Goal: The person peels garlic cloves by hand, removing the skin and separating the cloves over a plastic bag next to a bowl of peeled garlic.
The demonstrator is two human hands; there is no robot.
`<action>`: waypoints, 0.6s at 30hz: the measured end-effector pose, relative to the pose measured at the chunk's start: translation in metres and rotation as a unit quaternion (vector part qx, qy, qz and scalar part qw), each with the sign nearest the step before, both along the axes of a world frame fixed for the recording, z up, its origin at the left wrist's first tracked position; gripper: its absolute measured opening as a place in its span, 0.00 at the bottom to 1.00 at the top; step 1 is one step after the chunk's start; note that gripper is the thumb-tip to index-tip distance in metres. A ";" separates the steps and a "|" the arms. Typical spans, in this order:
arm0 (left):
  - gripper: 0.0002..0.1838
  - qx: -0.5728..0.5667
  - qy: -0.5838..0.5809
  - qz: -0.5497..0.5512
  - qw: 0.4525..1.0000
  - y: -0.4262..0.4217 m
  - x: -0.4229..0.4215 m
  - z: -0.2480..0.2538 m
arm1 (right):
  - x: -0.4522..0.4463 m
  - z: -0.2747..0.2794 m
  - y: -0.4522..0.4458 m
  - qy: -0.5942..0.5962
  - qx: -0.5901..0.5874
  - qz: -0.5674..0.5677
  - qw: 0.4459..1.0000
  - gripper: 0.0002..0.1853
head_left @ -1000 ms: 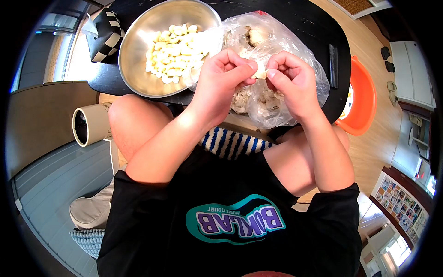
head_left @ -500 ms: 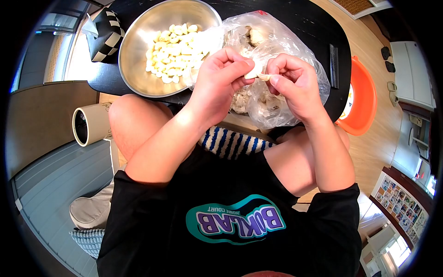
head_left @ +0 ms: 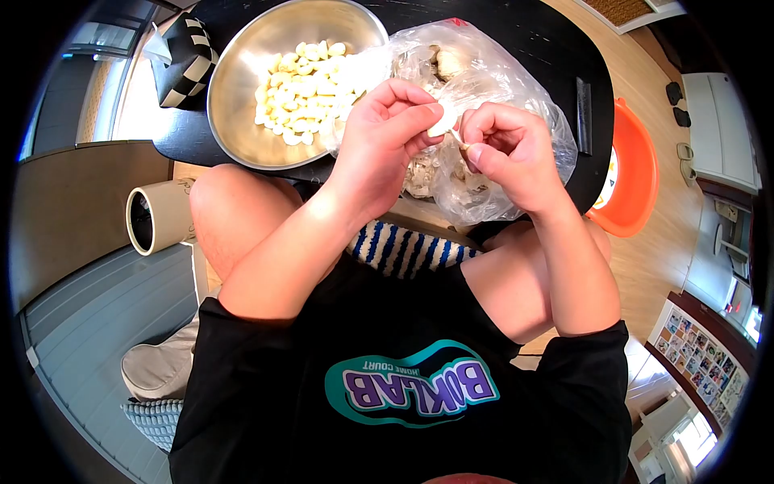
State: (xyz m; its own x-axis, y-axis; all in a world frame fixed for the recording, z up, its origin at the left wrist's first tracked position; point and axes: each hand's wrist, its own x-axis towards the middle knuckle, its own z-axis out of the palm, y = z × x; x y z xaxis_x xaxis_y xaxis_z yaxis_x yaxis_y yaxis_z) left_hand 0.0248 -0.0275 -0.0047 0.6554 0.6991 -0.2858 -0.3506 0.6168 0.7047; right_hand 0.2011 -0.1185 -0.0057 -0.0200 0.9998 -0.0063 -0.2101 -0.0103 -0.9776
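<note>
A pale garlic clove [head_left: 443, 122] is pinched between the thumb and fingers of my left hand [head_left: 389, 133]. My right hand [head_left: 513, 145] is closed, thumb against fingertip, on a thin strip of peel [head_left: 458, 139] beside the clove. Whether the strip still joins the clove, I cannot tell. Below and behind both hands lies a clear plastic bag [head_left: 528, 85] with garlic bulbs [head_left: 451, 63] and loose skins [head_left: 419, 177] in it. To the left, a steel bowl [head_left: 230, 105] holds many peeled cloves [head_left: 302, 89].
The black table [head_left: 556, 32] carries a checkered tissue box [head_left: 184, 68] at far left and a dark bar [head_left: 583, 117] at right. An orange tub [head_left: 641, 177] stands on the floor to the right, a cream cylindrical bin [head_left: 165, 214] to the left.
My right hand has turned slightly and drawn a little down, pulling the strip of peel into a slanted line. My left hand stays nearly still with the clove.
</note>
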 end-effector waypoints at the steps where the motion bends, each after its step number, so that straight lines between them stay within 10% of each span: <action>1: 0.06 0.000 0.000 0.000 1.000 0.000 0.000 -0.001 | -0.001 0.001 0.000 0.000 0.000 0.000 1.000 0.03; 18: 0.07 0.017 -0.008 0.025 0.999 0.005 -0.001 0.005 | -0.013 -0.002 0.005 -0.251 -0.024 0.003 0.968 0.03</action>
